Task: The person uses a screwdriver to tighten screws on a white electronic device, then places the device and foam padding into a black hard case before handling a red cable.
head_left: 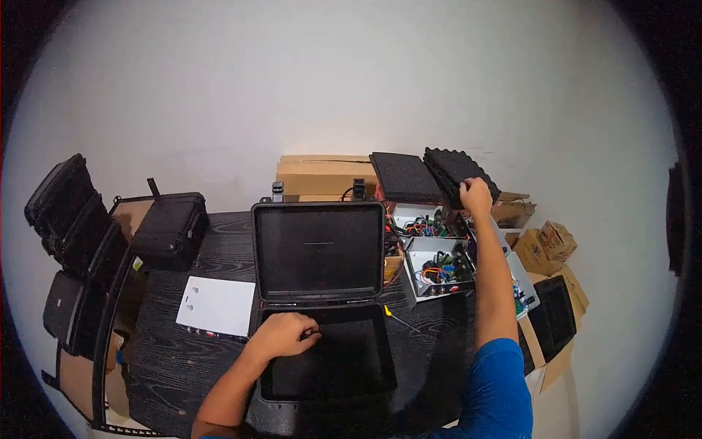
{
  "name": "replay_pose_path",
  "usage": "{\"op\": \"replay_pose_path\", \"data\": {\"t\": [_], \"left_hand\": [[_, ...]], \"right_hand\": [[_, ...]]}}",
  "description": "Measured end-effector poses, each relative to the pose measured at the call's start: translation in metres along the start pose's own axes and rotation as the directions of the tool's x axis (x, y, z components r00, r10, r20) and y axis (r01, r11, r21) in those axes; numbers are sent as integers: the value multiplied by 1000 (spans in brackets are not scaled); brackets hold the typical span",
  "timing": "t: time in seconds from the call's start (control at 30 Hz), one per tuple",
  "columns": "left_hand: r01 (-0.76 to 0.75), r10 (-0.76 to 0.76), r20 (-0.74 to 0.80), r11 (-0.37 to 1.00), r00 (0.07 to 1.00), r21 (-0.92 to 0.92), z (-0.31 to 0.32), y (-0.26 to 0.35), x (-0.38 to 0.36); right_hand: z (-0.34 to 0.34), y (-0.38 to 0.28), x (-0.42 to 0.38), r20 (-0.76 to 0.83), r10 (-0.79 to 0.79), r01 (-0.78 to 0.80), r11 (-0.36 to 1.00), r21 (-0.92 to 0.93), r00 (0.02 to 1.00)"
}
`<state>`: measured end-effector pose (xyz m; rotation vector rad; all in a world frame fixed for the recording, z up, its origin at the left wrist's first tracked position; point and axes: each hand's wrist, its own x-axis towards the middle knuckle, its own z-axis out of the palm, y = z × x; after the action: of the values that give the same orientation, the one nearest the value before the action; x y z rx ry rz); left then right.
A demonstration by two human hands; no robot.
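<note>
A black hard case [319,252] stands open on the table, lid upright and its shallow bottom half toward me. Over the left part of that bottom half, my left hand [285,335] is closed with curled fingers; whether anything is in them is hidden. My right hand [477,196] reaches far out to the back right, its fingers closed on the edge of a black foam sheet [453,164] with a wavy, bumpy rim. Against it leans a flat black foam sheet [406,177]. Both rest above boxes of electronics.
Open white boxes with wires and circuit boards [439,271] stand right of the case. A yellow-handled screwdriver [389,312] lies beside it. A white box [217,306] and a closed black case [170,230] are at left. Cardboard boxes [545,247] are at far right.
</note>
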<state>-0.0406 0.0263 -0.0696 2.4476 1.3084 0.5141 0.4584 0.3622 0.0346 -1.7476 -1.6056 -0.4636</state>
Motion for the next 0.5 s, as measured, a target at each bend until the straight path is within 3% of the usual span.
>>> {"op": "replay_pose_path", "data": {"t": [0.1, 0.13, 0.23, 0.37, 0.5], "left_hand": [[-2, 2, -1, 1000, 1000, 12, 1, 0, 0], [-1, 1, -1, 1000, 1000, 15, 1, 0, 0], [-28, 28, 5, 1000, 1000, 13, 3, -4, -1], [4, -4, 2, 1000, 1000, 15, 1, 1, -2], [46, -46, 33, 999, 998, -6, -4, 7, -1]], "right_hand": [[-3, 5, 12, -201, -8, 27, 995, 96, 980], [-6, 2, 12, -337, -1, 55, 987, 152, 941], [-39, -4, 16, -413, 94, 17, 967, 256, 906], [-75, -19, 4, -640, 101, 273, 846, 459, 762], [-132, -69, -67, -616, 155, 407, 624, 667, 772]]}}
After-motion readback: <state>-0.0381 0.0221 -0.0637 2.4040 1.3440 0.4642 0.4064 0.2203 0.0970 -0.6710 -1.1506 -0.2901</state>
